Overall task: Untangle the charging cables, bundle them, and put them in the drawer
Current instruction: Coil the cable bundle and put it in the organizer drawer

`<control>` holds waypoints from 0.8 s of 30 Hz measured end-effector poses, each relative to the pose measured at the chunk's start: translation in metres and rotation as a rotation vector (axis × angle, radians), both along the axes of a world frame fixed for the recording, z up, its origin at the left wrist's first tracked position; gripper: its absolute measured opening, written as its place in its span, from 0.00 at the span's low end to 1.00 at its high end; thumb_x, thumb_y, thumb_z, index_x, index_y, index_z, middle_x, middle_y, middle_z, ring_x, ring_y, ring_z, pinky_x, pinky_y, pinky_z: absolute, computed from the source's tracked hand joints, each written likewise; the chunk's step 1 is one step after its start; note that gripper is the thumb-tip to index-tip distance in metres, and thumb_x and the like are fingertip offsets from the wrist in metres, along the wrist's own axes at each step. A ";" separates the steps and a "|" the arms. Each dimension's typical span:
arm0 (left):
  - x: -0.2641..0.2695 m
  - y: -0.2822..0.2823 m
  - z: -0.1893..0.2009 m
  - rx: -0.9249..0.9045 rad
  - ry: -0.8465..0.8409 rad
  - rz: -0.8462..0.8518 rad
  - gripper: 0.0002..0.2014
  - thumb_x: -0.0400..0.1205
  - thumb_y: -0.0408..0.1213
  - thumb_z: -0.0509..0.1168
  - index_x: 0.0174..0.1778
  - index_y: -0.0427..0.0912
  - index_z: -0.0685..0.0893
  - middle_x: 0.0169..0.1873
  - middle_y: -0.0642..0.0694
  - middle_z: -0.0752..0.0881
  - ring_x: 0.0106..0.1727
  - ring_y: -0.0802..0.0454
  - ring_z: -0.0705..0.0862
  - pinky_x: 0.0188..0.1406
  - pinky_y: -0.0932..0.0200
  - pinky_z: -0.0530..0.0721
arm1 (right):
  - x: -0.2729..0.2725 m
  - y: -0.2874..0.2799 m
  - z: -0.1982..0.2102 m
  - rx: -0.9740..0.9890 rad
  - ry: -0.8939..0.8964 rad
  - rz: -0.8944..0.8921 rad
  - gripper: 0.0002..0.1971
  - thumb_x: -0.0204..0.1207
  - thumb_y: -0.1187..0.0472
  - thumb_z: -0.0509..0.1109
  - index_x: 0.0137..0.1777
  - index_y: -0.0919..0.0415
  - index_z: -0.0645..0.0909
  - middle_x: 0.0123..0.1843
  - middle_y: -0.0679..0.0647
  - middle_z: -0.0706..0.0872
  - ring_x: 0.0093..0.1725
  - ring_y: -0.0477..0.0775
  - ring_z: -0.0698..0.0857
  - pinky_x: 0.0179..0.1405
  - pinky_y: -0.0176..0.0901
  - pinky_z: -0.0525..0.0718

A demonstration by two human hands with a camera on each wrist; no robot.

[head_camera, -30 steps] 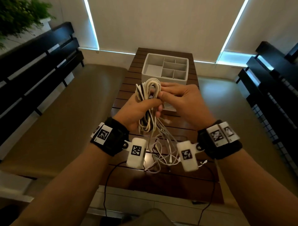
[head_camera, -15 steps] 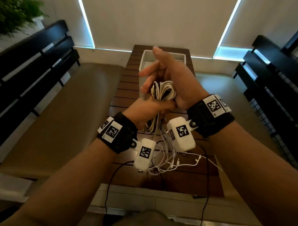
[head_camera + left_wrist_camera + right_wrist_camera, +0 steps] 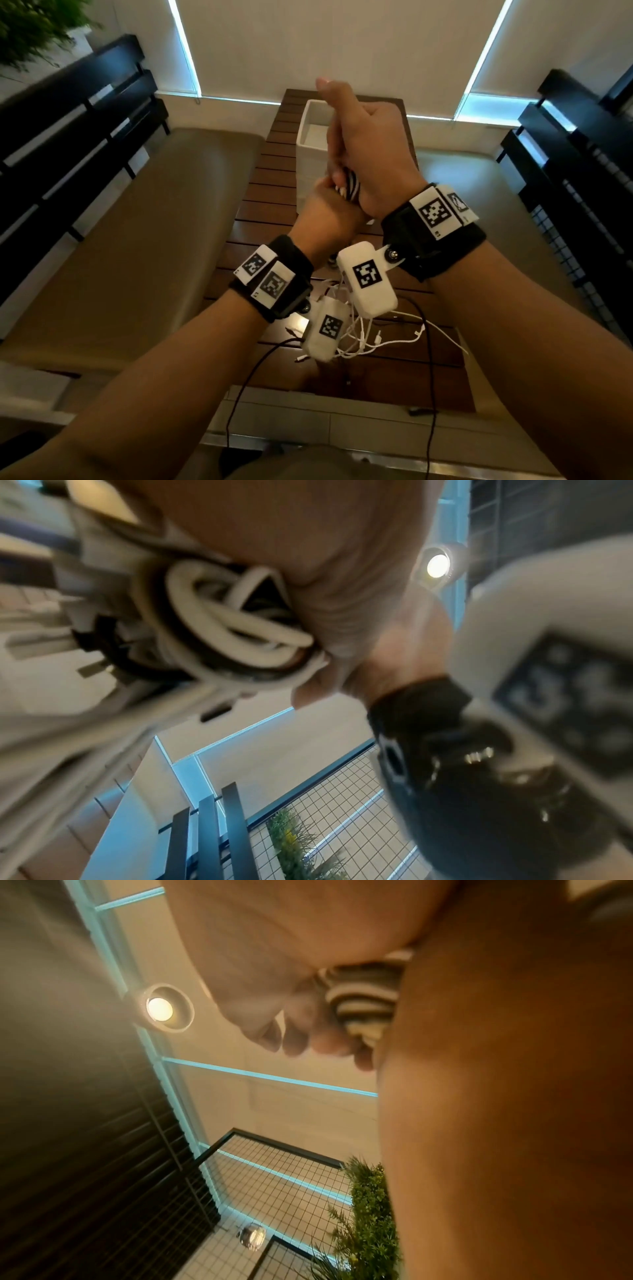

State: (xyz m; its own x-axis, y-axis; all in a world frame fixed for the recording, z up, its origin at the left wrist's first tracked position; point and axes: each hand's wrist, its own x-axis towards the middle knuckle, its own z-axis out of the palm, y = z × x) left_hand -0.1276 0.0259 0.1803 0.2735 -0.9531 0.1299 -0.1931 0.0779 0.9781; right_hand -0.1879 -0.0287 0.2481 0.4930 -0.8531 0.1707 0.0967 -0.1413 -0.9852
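- One cable bundle (image 3: 350, 186), of white and black strands coiled together, is held up in the air between both hands, above the table (image 3: 270, 192) and in front of the drawer (image 3: 310, 137).
- The left hand (image 3: 329, 216) is below, its fingers curled round the lower part of the coil; the left wrist view shows several white loops and at least one black loop, though blur makes an exact strand count unsafe.
- The right hand (image 3: 370, 150) is above, closed over the top of the coil, its thumb sticking up.
- Loose cable ends (image 3: 373, 339) trail from the bundle down onto the table, with several small plugs showing.
- One white drawer stands on the table beyond the hands, mostly hidden.
- Two benches (image 3: 113, 246) flank the table.
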 end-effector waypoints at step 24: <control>0.010 -0.012 -0.027 0.102 0.002 0.021 0.15 0.84 0.25 0.71 0.51 0.53 0.80 0.44 0.56 0.86 0.45 0.66 0.87 0.49 0.65 0.85 | -0.009 -0.015 -0.030 -0.043 0.032 0.208 0.30 0.91 0.46 0.63 0.37 0.72 0.85 0.35 0.72 0.88 0.32 0.68 0.88 0.40 0.54 0.90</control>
